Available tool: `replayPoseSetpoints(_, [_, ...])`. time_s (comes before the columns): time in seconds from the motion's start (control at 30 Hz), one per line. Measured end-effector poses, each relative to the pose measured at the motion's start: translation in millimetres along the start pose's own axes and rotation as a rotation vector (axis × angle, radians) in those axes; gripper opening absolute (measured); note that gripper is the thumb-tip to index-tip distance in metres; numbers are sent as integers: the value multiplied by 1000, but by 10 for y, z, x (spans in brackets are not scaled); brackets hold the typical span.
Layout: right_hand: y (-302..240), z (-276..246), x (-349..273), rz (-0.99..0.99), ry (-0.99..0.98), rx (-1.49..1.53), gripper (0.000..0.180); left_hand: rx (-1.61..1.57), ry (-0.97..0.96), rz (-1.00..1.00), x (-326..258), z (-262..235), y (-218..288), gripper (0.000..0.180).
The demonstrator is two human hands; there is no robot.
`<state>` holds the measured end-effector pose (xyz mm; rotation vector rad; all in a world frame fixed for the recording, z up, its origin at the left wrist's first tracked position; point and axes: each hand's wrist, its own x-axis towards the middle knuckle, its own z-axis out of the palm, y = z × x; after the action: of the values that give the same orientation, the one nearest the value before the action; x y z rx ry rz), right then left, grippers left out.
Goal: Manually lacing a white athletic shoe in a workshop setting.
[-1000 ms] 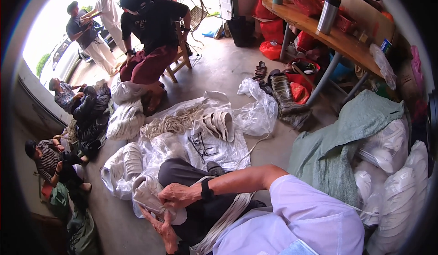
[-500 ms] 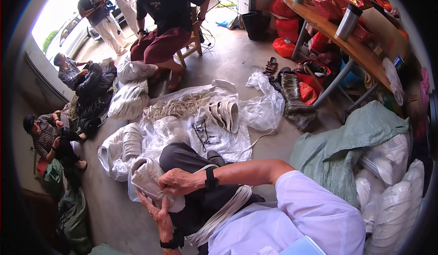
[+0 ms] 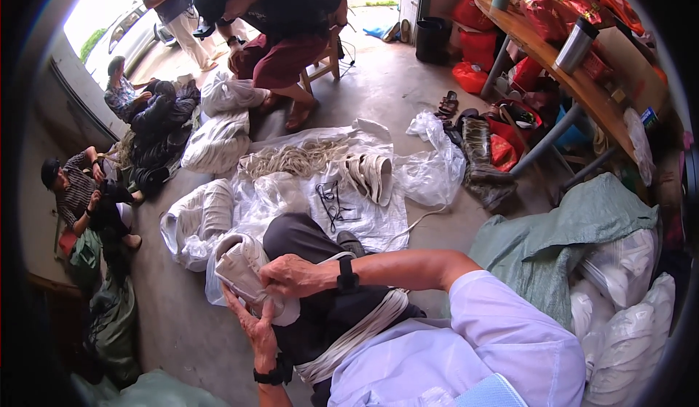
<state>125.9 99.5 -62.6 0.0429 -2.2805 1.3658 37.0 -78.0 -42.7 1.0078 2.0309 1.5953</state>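
Note:
A cream-white shoe upper [image 3: 242, 267] is held above my lap, its row of eyelets partly showing. My left hand [image 3: 253, 323] grips it from below, thumb and fingers around its near end. Against its right side, my right hand [image 3: 293, 276] has its fingers pinched together; what lies between the fingertips is hidden. A bundle of long white laces [image 3: 364, 334] lies across my dark trousers. Beyond my knee, a white plastic sheet [image 3: 386, 232] carries a tangle of cream laces [image 3: 291, 159], a row of nested shoe uppers [image 3: 366, 178] and some black cords [image 3: 331, 207].
Bagged stacks of white uppers [image 3: 196, 214] stand left of the sheet. A green woven sack [image 3: 561, 214] and wrapped white stacks [image 3: 630, 349] are at my right. A wooden table [image 3: 561, 72] stands far right. A seated person [image 3: 284, 43] leans forward ahead; others work at left.
My view has shifted slightly. The person seated ahead has bent forward and lowered their head. My hands keep nearly the same hold on the shoe upper.

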Motion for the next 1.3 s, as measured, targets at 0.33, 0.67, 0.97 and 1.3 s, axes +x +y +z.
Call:
replayPoseSetpoints(0.33, [-18,29,3,22,18,29,16,-99,11,-28,-22,49,98,100])
replayPoseSetpoints(0.67, [-12,34,7,3,16,5,15,-42,2,4,10,21,34,103])
replayPoseSetpoints(0.97, [10,56,-6,-7,31,9,15,-94,-2,9,-10,16,-66,103])
replayPoseSetpoints(1.3, [61,88,10,-33,57,10,14,-78,6,16,2,-23,-172,104])
